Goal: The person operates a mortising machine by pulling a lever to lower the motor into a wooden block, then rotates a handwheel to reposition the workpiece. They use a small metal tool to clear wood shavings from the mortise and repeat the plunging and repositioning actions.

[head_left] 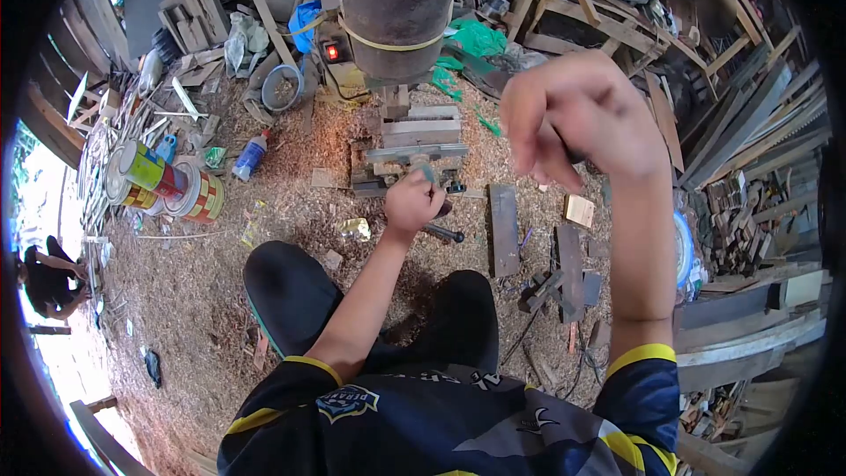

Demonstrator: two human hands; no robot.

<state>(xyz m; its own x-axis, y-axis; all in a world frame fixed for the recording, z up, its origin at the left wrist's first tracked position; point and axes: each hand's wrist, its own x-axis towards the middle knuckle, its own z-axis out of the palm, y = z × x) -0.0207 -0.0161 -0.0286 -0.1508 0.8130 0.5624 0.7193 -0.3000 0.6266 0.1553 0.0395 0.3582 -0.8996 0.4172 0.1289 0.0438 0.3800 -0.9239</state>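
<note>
A metal bench vise (414, 154) with a long dark handle (443, 234) sits low among wood shavings in front of my knees. My left hand (411, 203) is closed at its near side, with a small grey-green bit at the fingertips and something dark under the palm. What it grips is mostly hidden. My right hand (577, 115) is raised to the right of the vise, nearer the camera. Its fingers are curled inward and slightly blurred, with a dark gap between them; whether a thing is held there I cannot make out.
A large dark drum (397, 9) stands behind the vise. Paint cans (159, 176), a blue-labelled bottle (251, 156) and a bucket (283, 88) are on the left. Dark planks (504, 229) and a small wood block (579, 211) lie on the right. Another person (53, 278) is at far left.
</note>
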